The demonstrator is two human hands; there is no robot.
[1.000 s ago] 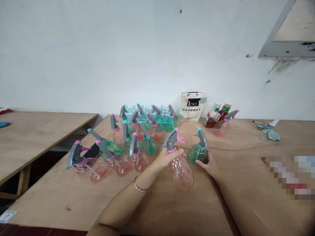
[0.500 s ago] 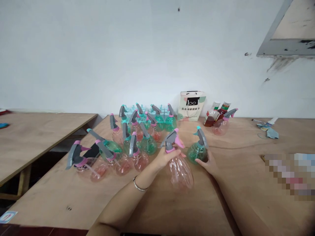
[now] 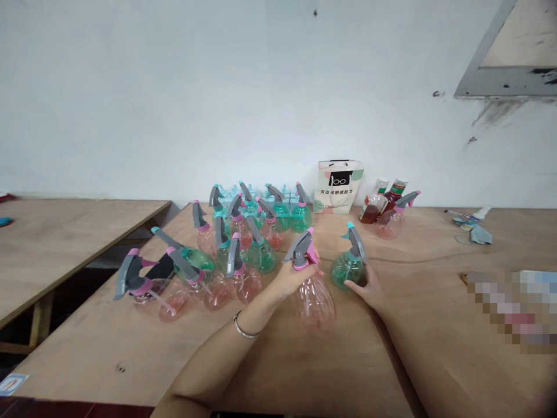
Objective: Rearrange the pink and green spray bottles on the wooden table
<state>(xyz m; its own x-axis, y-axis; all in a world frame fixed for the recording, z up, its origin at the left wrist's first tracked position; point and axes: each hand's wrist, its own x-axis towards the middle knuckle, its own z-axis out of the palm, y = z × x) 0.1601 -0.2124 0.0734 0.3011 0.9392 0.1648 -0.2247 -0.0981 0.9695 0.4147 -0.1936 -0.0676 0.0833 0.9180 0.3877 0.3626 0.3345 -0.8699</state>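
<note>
My left hand (image 3: 300, 277) is closed around the neck of a clear pink spray bottle (image 3: 317, 307) with a grey head and a pink trigger. This bottle leans, its base towards me. To its right stands a green spray bottle (image 3: 346, 270) with a grey head and a teal nozzle. My right hand (image 3: 369, 287) grips the green bottle's lower right side, thumb in front, the other fingers mostly hidden behind it. Left of my left hand stand several pink and green spray bottles; the nearest is a pink spray bottle (image 3: 247, 284).
One pink spray bottle (image 3: 391, 223) stands at the back right beside two glass bottles (image 3: 374, 203) of dark liquid. A paper bag (image 3: 338, 188) leans on the wall. Further right lie a cloth (image 3: 481, 235) and small items. A gap separates the left table (image 3: 78, 244) from this one.
The pink spray bottle in my left hand has turned slightly, its base swinging left and its trigger closer to the neck. My right hand and the green bottle have stayed put.
</note>
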